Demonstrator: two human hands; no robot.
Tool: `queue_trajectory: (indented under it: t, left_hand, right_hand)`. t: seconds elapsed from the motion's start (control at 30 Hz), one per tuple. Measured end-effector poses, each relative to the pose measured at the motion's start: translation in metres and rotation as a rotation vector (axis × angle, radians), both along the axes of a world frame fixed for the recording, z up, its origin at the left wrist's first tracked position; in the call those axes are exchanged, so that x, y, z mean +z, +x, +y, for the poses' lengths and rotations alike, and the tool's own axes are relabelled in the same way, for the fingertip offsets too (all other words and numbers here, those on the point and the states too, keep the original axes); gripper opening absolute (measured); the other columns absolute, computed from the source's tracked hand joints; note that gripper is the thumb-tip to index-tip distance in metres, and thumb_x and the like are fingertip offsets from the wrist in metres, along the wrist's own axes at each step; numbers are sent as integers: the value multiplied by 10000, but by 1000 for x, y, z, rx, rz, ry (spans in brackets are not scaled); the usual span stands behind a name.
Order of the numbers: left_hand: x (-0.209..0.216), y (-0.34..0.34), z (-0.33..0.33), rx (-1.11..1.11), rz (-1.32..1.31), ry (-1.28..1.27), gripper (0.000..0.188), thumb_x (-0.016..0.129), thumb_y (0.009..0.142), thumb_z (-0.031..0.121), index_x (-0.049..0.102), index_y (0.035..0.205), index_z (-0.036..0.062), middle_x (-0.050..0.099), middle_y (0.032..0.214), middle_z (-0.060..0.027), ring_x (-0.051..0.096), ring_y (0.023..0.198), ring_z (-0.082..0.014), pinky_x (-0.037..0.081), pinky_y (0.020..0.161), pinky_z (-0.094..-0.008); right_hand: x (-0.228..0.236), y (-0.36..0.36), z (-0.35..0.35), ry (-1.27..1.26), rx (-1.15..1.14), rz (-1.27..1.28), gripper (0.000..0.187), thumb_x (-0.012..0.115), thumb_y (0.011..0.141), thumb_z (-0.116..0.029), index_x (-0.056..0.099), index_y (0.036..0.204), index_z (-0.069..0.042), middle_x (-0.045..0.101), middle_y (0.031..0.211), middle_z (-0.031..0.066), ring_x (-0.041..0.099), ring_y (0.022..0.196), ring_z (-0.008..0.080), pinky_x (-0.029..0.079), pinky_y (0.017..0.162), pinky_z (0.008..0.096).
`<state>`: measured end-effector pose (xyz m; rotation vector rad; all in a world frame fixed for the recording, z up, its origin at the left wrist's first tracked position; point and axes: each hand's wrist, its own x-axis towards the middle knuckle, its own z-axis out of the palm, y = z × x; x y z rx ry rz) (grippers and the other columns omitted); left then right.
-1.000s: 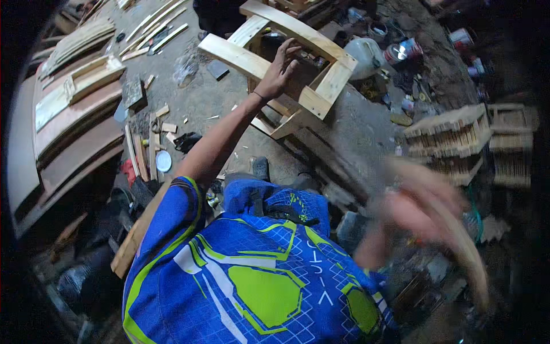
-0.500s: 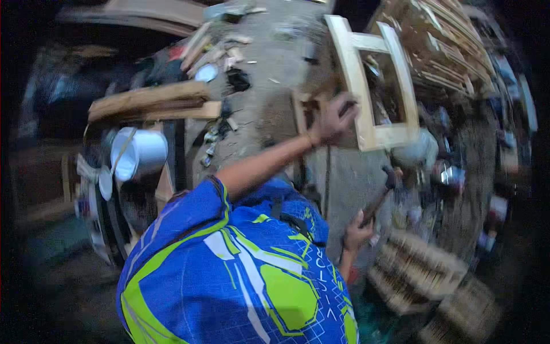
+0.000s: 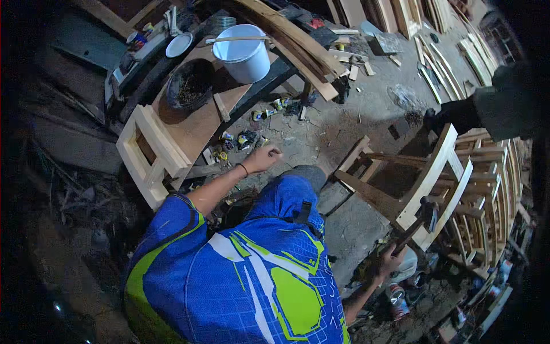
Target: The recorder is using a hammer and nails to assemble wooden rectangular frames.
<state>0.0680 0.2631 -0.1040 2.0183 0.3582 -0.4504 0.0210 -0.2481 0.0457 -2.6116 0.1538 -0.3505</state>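
My right hand [image 3: 391, 261] is wrapped round the handle of a hammer [image 3: 427, 213]. The hammer's head overlaps a pale wooden chair frame [image 3: 408, 213] in this view; whether they touch I cannot tell. The frame leans on the right, with legs and rails reaching toward the middle. My left hand [image 3: 263, 158], apart from the frame, is raised with curled fingers above the littered floor. Anything inside those fingers is hidden. Left of that hand, a smaller pale wooden frame piece [image 3: 163, 150] lies against a brown board [image 3: 197, 135].
A white bucket [image 3: 243, 57] with a stick across it and a dark basin [image 3: 188, 86] stand at the upper left. Long planks [image 3: 292, 43] lie behind them. More wooden frames [image 3: 487, 195] are stacked at right. Someone's dark-clothed limb [image 3: 458, 112] shows at the upper right.
My left hand has come away from beside the chair frame, and its fingers have curled. The view has swung, so the bucket and bench sit farther right and higher. The hammer stays in my right hand.
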Motion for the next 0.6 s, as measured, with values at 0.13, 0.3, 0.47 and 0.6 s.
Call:
queue_trajectory:
  t: [0.13, 0.3, 0.47, 0.6]
  left_hand:
    - [2, -12, 31, 103, 54, 11, 372, 661, 905, 359, 661, 1088, 35, 694, 953, -120, 668, 882, -229, 526, 781, -363]
    - [16, -30, 99, 286, 59, 35, 343, 663, 914, 358, 659, 1071, 54, 695, 896, -90, 647, 805, -174, 522, 743, -343]
    - [41, -35, 248, 414, -413, 422, 242, 653, 934, 279, 694, 1006, 52, 677, 778, -21, 615, 699, -108, 501, 647, -283]
    - [65, -18, 350, 724, -310, 393, 252, 621, 949, 227, 699, 1059, 14, 690, 812, -78, 611, 650, -161, 488, 636, -307]
  right_hand:
    - [0, 14, 11, 285, -143, 131, 308, 594, 974, -246, 580, 1154, 3, 625, 862, 98, 577, 743, 192, 465, 666, 315]
    - [-25, 27, 17, 223, -56, 37, 368, 583, 975, -242, 567, 1231, 22, 647, 925, 155, 618, 817, 271, 491, 753, 370]
    - [-37, 40, 36, 382, -168, 36, 449, 606, 969, -320, 574, 1235, 40, 668, 944, 194, 637, 851, 363, 504, 792, 416]
    - [-19, 46, 63, 425, -281, 80, 482, 599, 980, -342, 554, 1278, 34, 656, 897, 141, 600, 732, 241, 492, 647, 351]
